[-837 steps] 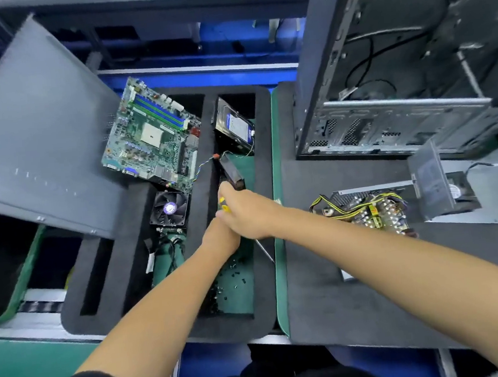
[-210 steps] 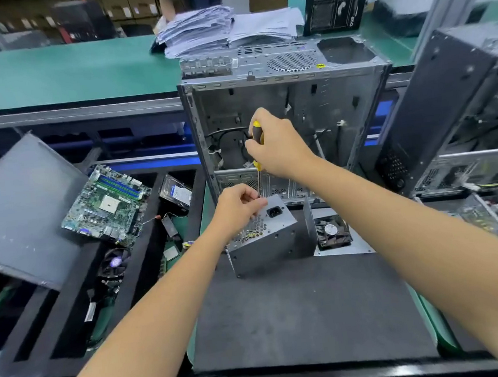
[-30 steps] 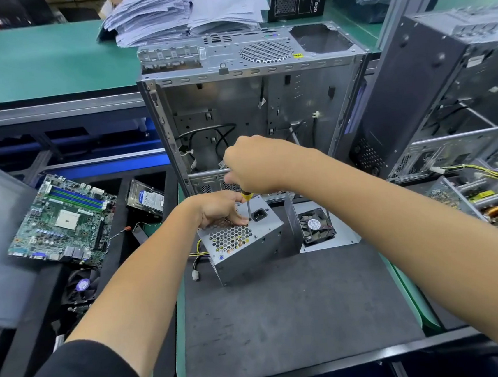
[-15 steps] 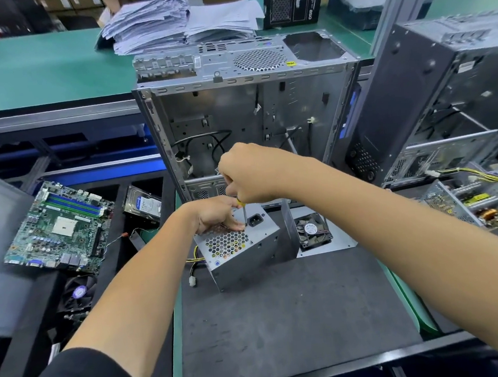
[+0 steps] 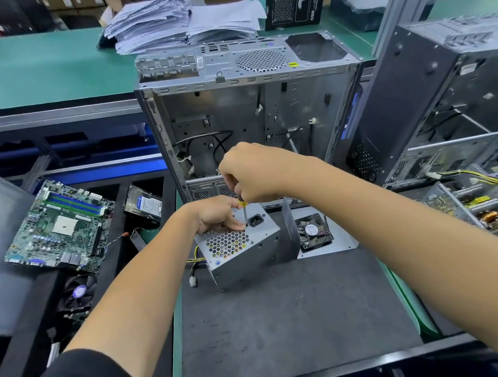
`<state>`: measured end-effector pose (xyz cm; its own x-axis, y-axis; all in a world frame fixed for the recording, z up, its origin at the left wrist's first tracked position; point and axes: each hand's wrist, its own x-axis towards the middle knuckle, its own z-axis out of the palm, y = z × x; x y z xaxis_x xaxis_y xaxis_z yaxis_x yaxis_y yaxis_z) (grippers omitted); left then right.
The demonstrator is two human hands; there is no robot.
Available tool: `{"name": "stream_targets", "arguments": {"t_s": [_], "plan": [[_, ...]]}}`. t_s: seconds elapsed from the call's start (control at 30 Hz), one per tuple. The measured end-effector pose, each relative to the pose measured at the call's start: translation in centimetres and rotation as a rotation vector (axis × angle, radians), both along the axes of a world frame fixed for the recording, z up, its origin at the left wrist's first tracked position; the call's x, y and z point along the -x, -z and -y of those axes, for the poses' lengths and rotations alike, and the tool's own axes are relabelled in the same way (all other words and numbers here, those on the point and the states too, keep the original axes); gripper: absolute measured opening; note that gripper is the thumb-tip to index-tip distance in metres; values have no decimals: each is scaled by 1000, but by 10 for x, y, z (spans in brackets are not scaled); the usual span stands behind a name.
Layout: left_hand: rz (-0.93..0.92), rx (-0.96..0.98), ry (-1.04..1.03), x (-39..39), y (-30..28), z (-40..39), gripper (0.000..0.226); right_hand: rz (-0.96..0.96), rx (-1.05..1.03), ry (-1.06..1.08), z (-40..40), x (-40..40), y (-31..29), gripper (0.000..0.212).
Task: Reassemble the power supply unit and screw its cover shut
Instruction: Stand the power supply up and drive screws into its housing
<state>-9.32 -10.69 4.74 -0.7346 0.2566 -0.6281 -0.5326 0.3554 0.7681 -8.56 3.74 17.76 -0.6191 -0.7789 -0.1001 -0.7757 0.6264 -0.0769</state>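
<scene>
Above the power supply unit (image 5: 241, 246) — screwdriver (image 5: 244, 211) upright, tip down.

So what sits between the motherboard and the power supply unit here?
In the head view, a hard drive lies in the foam tray between the motherboard and the power supply unit; the left forearm also crosses that stretch.

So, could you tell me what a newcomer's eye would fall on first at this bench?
Dead centre, the right hand grips a screwdriver upright over the power supply unit on the dark mat, while the left hand rests on its top by the tip. Behind stands an open, gutted computer case; a green motherboard lies to the left.
</scene>
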Motion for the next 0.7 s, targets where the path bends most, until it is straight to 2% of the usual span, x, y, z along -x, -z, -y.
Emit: {"name": "stream_targets", "arguments": {"t_s": [0.1,0.2,0.3,0.4,0.43,0.53,0.6,0.7], "plan": [[-13,31,-8,0,1,1,56,-41,25,39,2,4,4,32],[-19,15,22,1,2,2,56,-135,-19,75,1,6,8,41],[-30,11,33,0,3,2,53,-102,-53,84,-2,8,8,36],[-20,29,8,-1,4,2,59,94,-43,17,-5,6,2,13],[-10,24,5,-1,3,2,57,139,-40,1,-5,4,0,12],[3,11,0,-1,1,2,51,51,-14,-10,0,4,3,7],[-7,11,-20,-1,2,1,58,-27,22,21,2,5,3,3],[-27,6,-20,-1,3,1,63,-72,24,36,3,6,6,29]]}}
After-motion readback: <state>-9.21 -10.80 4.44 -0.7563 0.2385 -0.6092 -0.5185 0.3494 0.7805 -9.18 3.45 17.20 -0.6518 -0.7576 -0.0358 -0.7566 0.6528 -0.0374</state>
